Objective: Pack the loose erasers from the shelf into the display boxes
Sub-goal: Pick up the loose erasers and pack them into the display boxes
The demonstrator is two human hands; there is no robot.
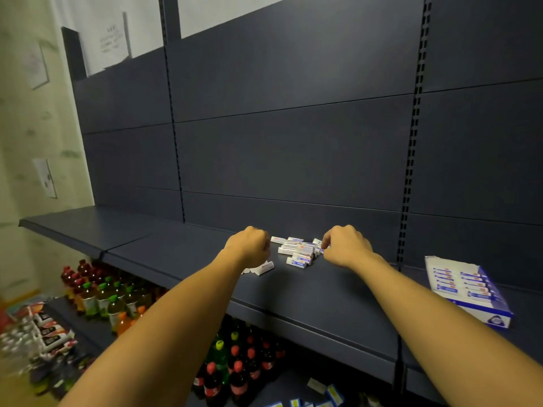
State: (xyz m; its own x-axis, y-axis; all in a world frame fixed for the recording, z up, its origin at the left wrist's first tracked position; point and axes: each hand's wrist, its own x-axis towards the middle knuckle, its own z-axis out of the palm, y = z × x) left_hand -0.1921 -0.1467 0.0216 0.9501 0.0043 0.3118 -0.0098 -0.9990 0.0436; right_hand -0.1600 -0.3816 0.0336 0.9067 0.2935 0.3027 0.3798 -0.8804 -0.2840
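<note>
Both bare forearms reach forward and up over the shelf (323, 292), backs of the hands toward the camera. The left hand (249, 246) sits over the shelf's middle with its fingers curled under, and white erasers (264, 267) show beneath its palm, so it looks to be holding them. The right hand (346, 245), just to the right, has its fingers bent down, tips pinching at the eraser pile (299, 251)

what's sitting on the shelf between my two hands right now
In the head view, the pile of loose erasers lies between the left hand and the right hand, on the shelf.
</note>
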